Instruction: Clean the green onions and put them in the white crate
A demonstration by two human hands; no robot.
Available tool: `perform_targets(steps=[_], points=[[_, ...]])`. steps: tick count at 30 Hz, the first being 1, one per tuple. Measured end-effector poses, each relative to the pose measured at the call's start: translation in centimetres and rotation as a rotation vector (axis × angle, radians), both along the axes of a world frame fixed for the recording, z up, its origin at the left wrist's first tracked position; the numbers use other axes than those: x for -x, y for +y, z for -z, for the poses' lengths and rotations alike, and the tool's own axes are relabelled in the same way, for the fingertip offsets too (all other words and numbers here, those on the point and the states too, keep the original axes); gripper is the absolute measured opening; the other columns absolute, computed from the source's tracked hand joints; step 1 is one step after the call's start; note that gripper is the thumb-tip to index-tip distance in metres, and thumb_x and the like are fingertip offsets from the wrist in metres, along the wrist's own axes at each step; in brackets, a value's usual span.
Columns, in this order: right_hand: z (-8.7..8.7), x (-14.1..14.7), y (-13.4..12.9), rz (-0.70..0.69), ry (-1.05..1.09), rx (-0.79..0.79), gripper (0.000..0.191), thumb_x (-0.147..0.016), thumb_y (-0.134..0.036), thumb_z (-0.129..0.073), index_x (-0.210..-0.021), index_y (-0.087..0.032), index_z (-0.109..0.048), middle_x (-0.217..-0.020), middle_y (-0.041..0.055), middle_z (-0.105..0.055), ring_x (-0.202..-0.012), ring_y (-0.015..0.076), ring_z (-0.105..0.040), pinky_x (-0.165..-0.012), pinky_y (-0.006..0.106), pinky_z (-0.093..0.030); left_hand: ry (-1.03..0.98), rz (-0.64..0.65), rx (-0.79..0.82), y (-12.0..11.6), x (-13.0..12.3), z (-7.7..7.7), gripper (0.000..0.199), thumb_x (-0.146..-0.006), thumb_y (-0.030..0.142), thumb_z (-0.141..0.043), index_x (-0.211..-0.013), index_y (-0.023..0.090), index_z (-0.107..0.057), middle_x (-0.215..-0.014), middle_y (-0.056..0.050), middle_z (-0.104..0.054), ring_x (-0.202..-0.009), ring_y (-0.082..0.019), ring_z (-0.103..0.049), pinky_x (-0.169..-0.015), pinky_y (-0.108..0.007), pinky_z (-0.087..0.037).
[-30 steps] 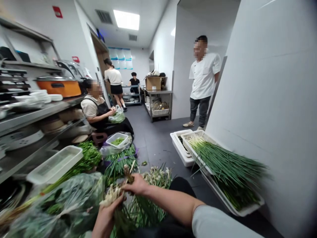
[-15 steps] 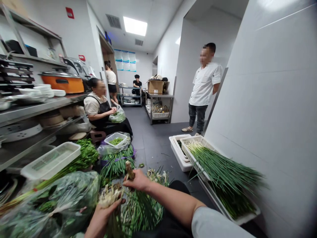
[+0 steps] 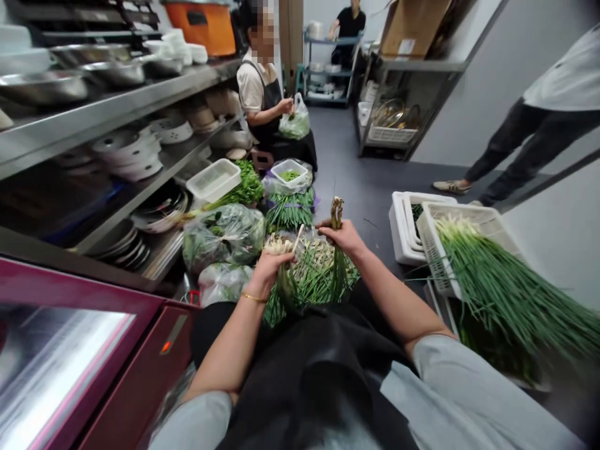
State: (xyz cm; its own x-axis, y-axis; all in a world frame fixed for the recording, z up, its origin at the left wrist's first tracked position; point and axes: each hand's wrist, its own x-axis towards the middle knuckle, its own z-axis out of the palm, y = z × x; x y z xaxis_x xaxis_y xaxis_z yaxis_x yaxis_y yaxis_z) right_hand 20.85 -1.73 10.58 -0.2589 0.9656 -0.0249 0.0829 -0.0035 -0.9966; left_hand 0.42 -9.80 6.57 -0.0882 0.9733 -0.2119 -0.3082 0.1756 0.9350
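In the head view my left hand (image 3: pixel 270 267) is closed around a bunch of spring onions (image 3: pixel 279 244), white root ends up and green leaves hanging below. One pale stalk sticks out from that bunch toward the right. My right hand (image 3: pixel 347 238) grips a smaller bundle of spring onions (image 3: pixel 336 211) with brownish, unpeeled root ends pointing up. Its green tops (image 3: pixel 338 269) droop beneath the hand. The two hands are a short way apart. Under and between them lies a heap of loose spring onions and peelings (image 3: pixel 313 265) on the floor.
White baskets (image 3: pixel 438 262) of long spring onions stand at the right. At the left are bagged greens (image 3: pixel 225 234), a white basket (image 3: pixel 213 181) and steel shelves (image 3: pixel 140 84) with dishes. A seated co-worker (image 3: pixel 262 94) holds a plastic bag; another person (image 3: pixel 529 119) stands right.
The view has tilted down, bringing my lap and both forearms into sight. Both hands still hold their spring onions, and a single pale stalk now juts from the left bunch.
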Motion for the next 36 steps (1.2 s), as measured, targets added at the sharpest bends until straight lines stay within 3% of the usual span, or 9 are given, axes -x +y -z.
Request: perform_targets(steps=[6, 10, 13, 20, 22, 24, 26, 31, 36], points=[[1.5, 2.9, -1.7, -0.025, -0.298, -0.297, 0.033, -0.072, -0.045, -0.066, -0.073, -0.012, -0.069, -0.063, 0.0012, -0.06, -0.058, 0.0105, -0.049, -0.056, 0.022, -0.036, 0.107, -0.014, -0.056, -0.2, -0.7, 0.0, 0.028, -0.052, 0.025, -0.083, -0.071, 0.011, -0.068, -0.059, -0.002, -0.065, -0.052, -0.012, -0.057, -0.047, -0.022, -0.038], [1.5, 3.1, -1.2, -0.015, -0.413, -0.337, 0.03, -0.073, -0.039, -0.062, -0.056, -0.014, -0.058, -0.054, -0.0016, -0.051, -0.056, 0.0098, -0.044, -0.056, 0.023, -0.033, 0.207, -0.014, -0.082, -0.4, -0.7, 0.2, 0.021, -0.051, 0.02, -0.081, -0.065, 0.012, -0.067, -0.058, 0.0, -0.063, -0.052, -0.01, -0.054, -0.048, -0.022, -0.038], [1.6, 2.1, -0.4, 0.037, -0.309, -0.261, 0.029, -0.071, -0.04, -0.061, -0.059, -0.014, -0.058, -0.054, -0.0015, -0.051, -0.053, 0.0094, -0.043, -0.053, 0.023, -0.033, 0.21, -0.012, -0.056, -0.6, -0.5, 0.6, 0.021, -0.052, 0.02, -0.081, -0.067, 0.012, -0.067, -0.059, -0.001, -0.063, -0.052, -0.011, -0.056, -0.048, -0.022, -0.039], [1.2, -1.7, 2.2, 0.311, 0.07, -0.037, 0.032, -0.064, -0.043, -0.07, -0.075, -0.016, -0.057, -0.053, -0.0047, -0.05, -0.039, 0.0063, -0.036, -0.039, 0.022, -0.025, 0.098, 0.024, -0.013, -0.8, 0.1, 0.5, 0.027, -0.05, 0.024, -0.084, -0.066, 0.01, -0.067, -0.056, -0.003, -0.063, -0.05, -0.013, -0.058, -0.045, -0.022, -0.039], [1.1, -1.6, 1.8, 0.159, 0.097, -0.011, 0.043, -0.059, -0.038, -0.077, -0.092, -0.016, -0.06, -0.053, -0.0075, -0.049, -0.039, 0.0059, -0.036, -0.039, 0.021, -0.025, 0.049, 0.031, -0.014, -0.8, 0.2, 0.3, 0.03, -0.05, 0.024, -0.085, -0.068, 0.01, -0.067, -0.058, -0.003, -0.064, -0.053, -0.014, -0.061, -0.046, -0.022, -0.04], [1.3, -0.7, 0.8, -0.112, 0.104, 0.048, 0.058, -0.057, -0.035, -0.08, -0.108, -0.015, -0.06, -0.053, -0.0094, -0.048, -0.039, 0.0051, -0.034, -0.039, 0.02, -0.024, -0.004, 0.055, -0.018, -0.8, 0.3, -0.1, 0.032, -0.049, 0.025, -0.086, -0.071, 0.01, -0.067, -0.061, -0.003, -0.064, -0.055, -0.015, -0.063, -0.046, -0.022, -0.041], [1.5, 0.8, -0.5, -0.304, 0.116, 0.098, 0.057, -0.062, -0.038, -0.078, -0.111, -0.013, -0.061, -0.054, -0.0091, -0.048, -0.039, 0.0041, -0.032, -0.039, 0.019, -0.023, -0.036, 0.1, -0.019, -0.9, 0.3, -0.5, 0.034, -0.049, 0.024, -0.086, -0.074, 0.01, -0.067, -0.062, -0.003, -0.065, -0.054, -0.016, -0.063, -0.045, -0.022, -0.041], [1.5, 3.3, -2.3, -0.327, 0.032, -0.024, 0.034, -0.07, -0.043, -0.07, -0.084, -0.012, -0.066, -0.054, -0.0053, -0.05, -0.043, 0.005, -0.036, -0.042, 0.019, -0.027, -0.038, 0.137, -0.023, -0.8, 0.4, -1.0, 0.035, -0.05, 0.024, -0.085, -0.079, 0.01, -0.069, -0.067, -0.004, -0.067, -0.057, -0.016, -0.064, -0.048, -0.023, -0.042], [0.8, 3.6, -3.1, -0.35, -0.185, -0.236, 0.033, -0.075, -0.046, -0.066, -0.067, -0.014, -0.062, -0.056, -0.0011, -0.056, -0.051, 0.0087, -0.045, -0.052, 0.022, -0.035, 0.02, 0.05, -0.121, -0.1, 0.0, -0.7, 0.032, -0.049, 0.019, -0.083, -0.078, 0.011, -0.072, -0.073, -0.004, -0.07, -0.066, -0.015, -0.063, -0.057, -0.023, -0.046]])
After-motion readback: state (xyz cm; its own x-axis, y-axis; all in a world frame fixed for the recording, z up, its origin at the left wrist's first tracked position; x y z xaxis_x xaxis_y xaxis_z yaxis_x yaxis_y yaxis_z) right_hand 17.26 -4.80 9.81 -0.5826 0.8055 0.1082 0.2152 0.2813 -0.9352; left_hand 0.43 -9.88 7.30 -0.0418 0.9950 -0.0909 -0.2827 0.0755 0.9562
